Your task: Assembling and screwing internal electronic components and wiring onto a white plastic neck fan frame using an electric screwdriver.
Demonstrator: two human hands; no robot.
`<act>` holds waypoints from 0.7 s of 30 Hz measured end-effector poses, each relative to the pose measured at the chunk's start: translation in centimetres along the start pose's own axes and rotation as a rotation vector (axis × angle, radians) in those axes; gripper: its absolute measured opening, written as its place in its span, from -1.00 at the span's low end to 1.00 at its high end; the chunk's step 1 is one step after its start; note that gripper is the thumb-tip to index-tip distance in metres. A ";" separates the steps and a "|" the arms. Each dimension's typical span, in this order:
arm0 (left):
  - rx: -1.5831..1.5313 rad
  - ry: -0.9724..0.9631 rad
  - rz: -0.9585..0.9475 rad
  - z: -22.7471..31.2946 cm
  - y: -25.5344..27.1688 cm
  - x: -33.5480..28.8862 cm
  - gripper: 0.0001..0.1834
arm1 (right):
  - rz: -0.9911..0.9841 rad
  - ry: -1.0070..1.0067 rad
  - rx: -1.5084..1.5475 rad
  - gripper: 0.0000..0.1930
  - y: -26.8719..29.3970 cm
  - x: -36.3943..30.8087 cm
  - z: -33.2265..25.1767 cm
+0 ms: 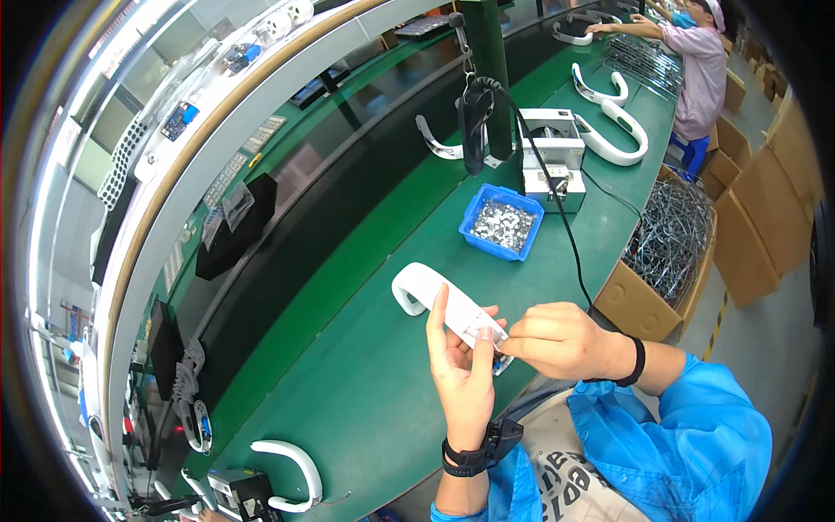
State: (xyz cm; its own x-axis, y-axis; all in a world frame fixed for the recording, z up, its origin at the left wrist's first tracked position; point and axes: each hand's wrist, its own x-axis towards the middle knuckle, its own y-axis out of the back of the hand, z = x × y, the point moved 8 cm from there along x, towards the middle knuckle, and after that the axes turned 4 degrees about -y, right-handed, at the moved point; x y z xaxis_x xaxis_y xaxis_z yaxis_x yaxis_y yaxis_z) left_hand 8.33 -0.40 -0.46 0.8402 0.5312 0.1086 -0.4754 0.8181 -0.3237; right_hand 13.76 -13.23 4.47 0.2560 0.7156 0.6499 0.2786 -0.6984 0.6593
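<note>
A white curved plastic housing (448, 303), hooked at its far end, is held over the green bench in front of me. My left hand (464, 376) is closed around it, with the thumb on its flat face and the index finger stretched along its side. At the near end, the fingertips of my right hand (557, 341) are pinched together against the housing. Whatever they hold, if anything, is hidden. A small dark and blue part shows at that end, mostly covered by my fingers.
Beyond the housing stands a blue bin (492, 250) of small white and metallic parts, beside a benchtop machine (554, 157). A black corded tool (475, 130) hangs there. Similar housings (306, 474) lie along the bench (365, 383). Right, a carton (633, 300) holds wires; a co-worker (698, 83) is farther off.
</note>
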 end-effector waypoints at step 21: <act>0.053 -0.056 0.030 -1.7 0.4 0.2 -0.26 | -0.077 -0.573 0.521 -0.86 -0.3 0.2 3.5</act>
State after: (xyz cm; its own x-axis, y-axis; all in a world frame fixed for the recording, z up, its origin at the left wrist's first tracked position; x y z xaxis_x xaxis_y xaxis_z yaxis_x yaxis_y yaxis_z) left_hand 8.71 -0.32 -2.15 0.8102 0.5659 0.1524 -0.5145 0.8114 -0.2773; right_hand 16.99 -12.88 3.09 0.6167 0.7561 0.2191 0.6783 -0.6517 0.3395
